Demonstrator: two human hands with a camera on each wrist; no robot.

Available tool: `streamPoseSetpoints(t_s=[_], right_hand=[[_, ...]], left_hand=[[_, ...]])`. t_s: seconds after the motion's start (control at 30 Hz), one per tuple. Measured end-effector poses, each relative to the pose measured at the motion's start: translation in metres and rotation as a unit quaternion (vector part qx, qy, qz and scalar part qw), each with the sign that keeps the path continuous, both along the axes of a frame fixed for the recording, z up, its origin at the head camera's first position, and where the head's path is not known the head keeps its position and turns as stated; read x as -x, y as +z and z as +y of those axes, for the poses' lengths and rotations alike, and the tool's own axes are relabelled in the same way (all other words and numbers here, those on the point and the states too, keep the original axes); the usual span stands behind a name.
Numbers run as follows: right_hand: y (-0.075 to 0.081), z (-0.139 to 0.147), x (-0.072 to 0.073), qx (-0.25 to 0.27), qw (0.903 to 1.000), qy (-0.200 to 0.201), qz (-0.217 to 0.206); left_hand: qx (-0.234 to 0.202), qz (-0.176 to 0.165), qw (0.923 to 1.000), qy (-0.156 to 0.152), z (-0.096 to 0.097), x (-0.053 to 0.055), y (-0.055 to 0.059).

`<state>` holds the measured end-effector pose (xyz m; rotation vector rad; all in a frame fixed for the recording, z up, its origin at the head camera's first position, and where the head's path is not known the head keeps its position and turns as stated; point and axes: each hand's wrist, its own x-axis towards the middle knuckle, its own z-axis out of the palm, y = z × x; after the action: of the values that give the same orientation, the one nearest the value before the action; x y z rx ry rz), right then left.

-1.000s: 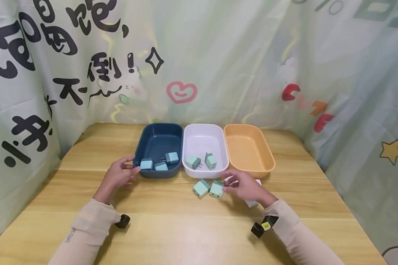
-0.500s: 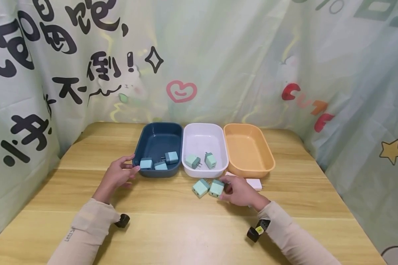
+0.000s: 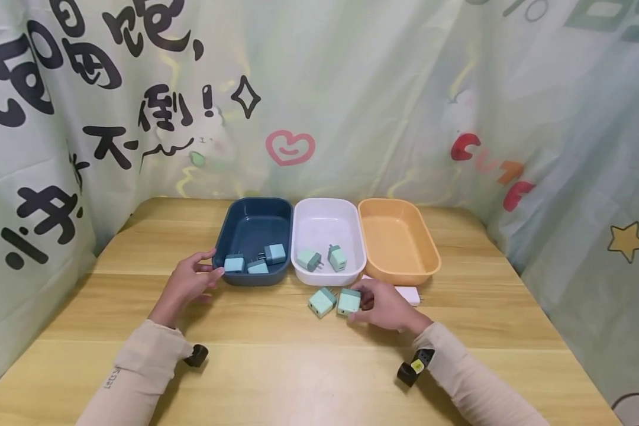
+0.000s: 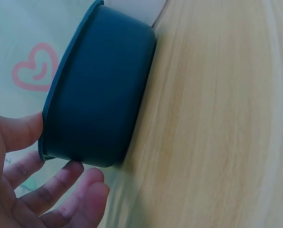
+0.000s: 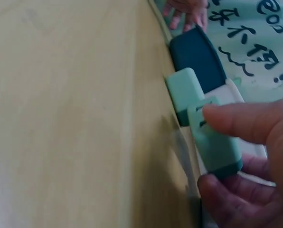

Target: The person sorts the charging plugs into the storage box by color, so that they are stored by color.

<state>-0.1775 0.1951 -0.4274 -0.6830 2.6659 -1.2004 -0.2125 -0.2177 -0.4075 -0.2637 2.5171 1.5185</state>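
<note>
At the dark blue tray's near left corner, my left hand holds the rim; thumb and index fingertip touch it in the left wrist view, with the other fingers loosely bent below. My right hand pinches a light green plug-in charger between thumb and fingers, thumb over its port face. Beside that charger lies a second green charger on the table. The white tray behind contains two green chargers. Blue chargers sit in the dark blue tray.
An orange tray adjoins the white tray on the right. A white charger lies in front of it, partly behind my right hand. A printed curtain hangs behind the wooden table.
My right hand has moved slightly left and closed its fingers on the right-hand green charger, which now sits a little more upright. My left hand has stayed at the dark blue tray.
</note>
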Motion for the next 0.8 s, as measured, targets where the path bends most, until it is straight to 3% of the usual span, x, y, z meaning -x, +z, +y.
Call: streamPoseSetpoints(t_s=[0.27, 0.43, 0.63, 0.8], right_hand=[[0.012, 0.007, 0.004, 0.079, 0.9950, -0.006, -0.061], [0.019, 0.006, 0.010, 0.099, 0.9929, -0.012, -0.065], [0.025, 0.007, 0.014, 0.119, 0.9907, 0.015, -0.064], [0.031, 0.008, 0.020, 0.165, 0.9825, 0.037, -0.079]], left_hand=[[0.001, 0.002, 1.0000, 0.000, 0.001, 0.000, 0.001], [0.001, 0.003, 1.0000, -0.001, 0.000, 0.001, 0.001], [-0.001, 0.000, 1.0000, -0.001, 0.000, 0.000, 0.001], [-0.003, 0.001, 1.0000, -0.002, 0.000, 0.000, 0.001]])
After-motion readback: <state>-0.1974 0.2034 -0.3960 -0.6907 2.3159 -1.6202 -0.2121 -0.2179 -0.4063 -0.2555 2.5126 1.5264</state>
